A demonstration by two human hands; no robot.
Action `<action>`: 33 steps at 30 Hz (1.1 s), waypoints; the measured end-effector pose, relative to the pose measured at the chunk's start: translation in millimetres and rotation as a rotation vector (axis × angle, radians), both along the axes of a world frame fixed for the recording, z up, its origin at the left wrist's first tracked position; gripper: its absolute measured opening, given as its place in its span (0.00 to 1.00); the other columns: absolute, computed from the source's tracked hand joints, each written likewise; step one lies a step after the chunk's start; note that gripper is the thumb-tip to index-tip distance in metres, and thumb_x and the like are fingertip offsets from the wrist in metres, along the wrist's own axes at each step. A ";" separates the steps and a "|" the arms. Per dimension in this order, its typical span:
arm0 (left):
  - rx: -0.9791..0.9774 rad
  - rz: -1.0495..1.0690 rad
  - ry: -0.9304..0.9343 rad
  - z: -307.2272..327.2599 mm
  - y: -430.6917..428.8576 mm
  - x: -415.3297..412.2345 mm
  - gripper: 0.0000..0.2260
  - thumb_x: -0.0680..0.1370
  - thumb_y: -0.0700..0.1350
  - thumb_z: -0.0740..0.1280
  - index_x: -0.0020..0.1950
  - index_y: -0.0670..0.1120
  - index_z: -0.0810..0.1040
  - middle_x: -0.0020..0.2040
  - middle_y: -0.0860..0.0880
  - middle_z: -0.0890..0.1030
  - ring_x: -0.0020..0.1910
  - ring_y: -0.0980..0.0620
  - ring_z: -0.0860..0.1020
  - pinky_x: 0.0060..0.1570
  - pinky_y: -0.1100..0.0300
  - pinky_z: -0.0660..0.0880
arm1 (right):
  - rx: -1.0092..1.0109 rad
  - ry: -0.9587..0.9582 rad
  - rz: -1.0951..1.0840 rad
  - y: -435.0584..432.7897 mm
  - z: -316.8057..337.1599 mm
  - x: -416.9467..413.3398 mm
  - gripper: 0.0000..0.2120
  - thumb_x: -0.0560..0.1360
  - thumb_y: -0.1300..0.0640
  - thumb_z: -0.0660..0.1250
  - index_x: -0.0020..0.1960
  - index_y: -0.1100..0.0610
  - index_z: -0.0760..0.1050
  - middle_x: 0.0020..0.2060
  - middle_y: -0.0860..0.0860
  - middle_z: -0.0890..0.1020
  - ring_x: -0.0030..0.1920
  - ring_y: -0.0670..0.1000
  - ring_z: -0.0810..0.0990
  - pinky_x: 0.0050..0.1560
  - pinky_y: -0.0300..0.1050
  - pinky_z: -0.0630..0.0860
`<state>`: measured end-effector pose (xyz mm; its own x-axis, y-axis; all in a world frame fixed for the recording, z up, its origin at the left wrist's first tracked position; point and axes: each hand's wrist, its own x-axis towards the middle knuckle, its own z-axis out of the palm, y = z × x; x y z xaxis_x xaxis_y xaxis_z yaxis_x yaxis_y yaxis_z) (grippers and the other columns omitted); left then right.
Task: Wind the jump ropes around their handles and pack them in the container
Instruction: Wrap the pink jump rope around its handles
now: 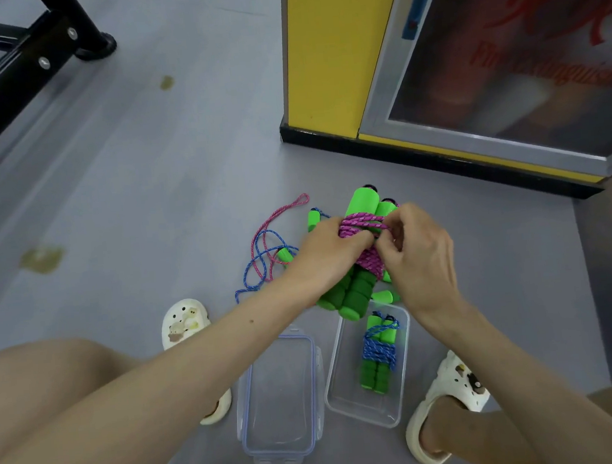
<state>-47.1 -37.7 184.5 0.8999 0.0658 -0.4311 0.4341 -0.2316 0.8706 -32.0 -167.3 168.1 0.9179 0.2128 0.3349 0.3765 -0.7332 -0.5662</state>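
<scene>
Two bare forearms reach out over bent knees, and the hands meet above the grey floor. Her left hand is wrapped round a pair of green handles, fingers curled over the coils, while the right hand pinches a strand of the pink rope between thumb and fingertips, right at the bundle. That rope is wound many times round the middle of the handles, which are held off the floor, tilted, their black caps pointing far. Left of the hands a pink loop trails on the floor, tangled with a loose blue rope and its two small green grips. Nearer, just below the right hand, sits the clear container – inside it lies a finished bundle, green handles bound in blue cord. Its lid rests beside it on the left, touching or nearly so. White sandals flank the two. Far right stands a yellow cabinet; far left, a black metal frame.
</scene>
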 end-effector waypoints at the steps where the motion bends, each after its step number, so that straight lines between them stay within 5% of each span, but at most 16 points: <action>1: 0.001 0.003 -0.001 0.9 -0.2 -0.7 0.15 0.65 0.53 0.64 0.45 0.45 0.79 0.42 0.44 0.83 0.46 0.43 0.82 0.50 0.44 0.78 | -0.031 -0.011 0.025 0.2 -0.3 0.6 0.02 0.72 0.67 0.63 0.44 0.62 0.73 0.37 0.54 0.76 0.36 0.52 0.73 0.35 0.47 0.68; 6: 0.004 -0.003 0.020 6.0 10.4 4.4 0.13 0.64 0.52 0.65 0.41 0.45 0.79 0.40 0.44 0.82 0.42 0.44 0.81 0.51 0.44 0.78 | -0.062 -0.032 0.156 -2.6 5.1 6.0 0.08 0.72 0.66 0.63 0.48 0.63 0.80 0.39 0.57 0.78 0.38 0.51 0.75 0.38 0.43 0.70; 11: -0.011 0.016 0.073 5.7 24.4 5.3 0.13 0.67 0.49 0.69 0.43 0.40 0.80 0.40 0.42 0.83 0.40 0.45 0.81 0.50 0.45 0.78 | 0.046 0.195 0.234 -2.5 6.2 11.8 0.09 0.71 0.68 0.70 0.51 0.63 0.82 0.40 0.55 0.80 0.39 0.52 0.79 0.44 0.49 0.77; 15: -0.091 0.006 0.131 8.9 35.9 10.0 0.09 0.73 0.42 0.69 0.48 0.38 0.82 0.42 0.40 0.84 0.39 0.45 0.81 0.48 0.47 0.79 | 0.047 0.170 0.307 -4.0 8.1 12.0 0.16 0.70 0.73 0.67 0.55 0.62 0.81 0.42 0.51 0.77 0.41 0.48 0.77 0.47 0.36 0.75; 19: -0.119 -0.060 0.190 16.6 37.9 11.0 0.10 0.74 0.42 0.68 0.52 0.38 0.81 0.41 0.42 0.83 0.36 0.47 0.81 0.39 0.56 0.80 | 0.017 0.115 0.367 -11.9 11.1 14.0 0.11 0.69 0.71 0.71 0.50 0.63 0.82 0.39 0.54 0.77 0.37 0.44 0.76 0.44 0.30 0.73; 24: -0.102 -0.115 0.249 18.6 40.4 9.2 0.11 0.74 0.43 0.68 0.52 0.37 0.80 0.40 0.42 0.82 0.34 0.46 0.79 0.38 0.56 0.79 | 0.043 0.159 0.449 -20.8 11.4 16.8 0.03 0.67 0.68 0.73 0.38 0.64 0.79 0.35 0.55 0.76 0.35 0.48 0.74 0.38 0.38 0.71; 29: -0.262 -0.018 0.263 18.5 38.5 5.0 0.05 0.76 0.42 0.66 0.43 0.43 0.80 0.36 0.43 0.82 0.30 0.48 0.80 0.34 0.58 0.79 | 0.094 0.169 0.318 -25.1 13.1 12.1 0.03 0.71 0.66 0.71 0.41 0.64 0.77 0.37 0.53 0.77 0.36 0.51 0.75 0.39 0.37 0.72; 33: -0.438 0.107 0.289 23.1 35.9 4.1 0.07 0.77 0.45 0.65 0.45 0.42 0.79 0.34 0.44 0.82 0.28 0.49 0.79 0.31 0.60 0.79 | 0.235 0.354 0.083 -30.0 21.1 13.2 0.04 0.75 0.64 0.67 0.43 0.57 0.76 0.37 0.52 0.80 0.38 0.47 0.80 0.41 0.32 0.75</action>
<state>-43.0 -1.9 207.6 0.7386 -0.0908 -0.6680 0.6716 0.1856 0.7173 -18.9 -197.3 189.2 0.9679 0.2464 0.0503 0.1810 -0.5440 -0.8194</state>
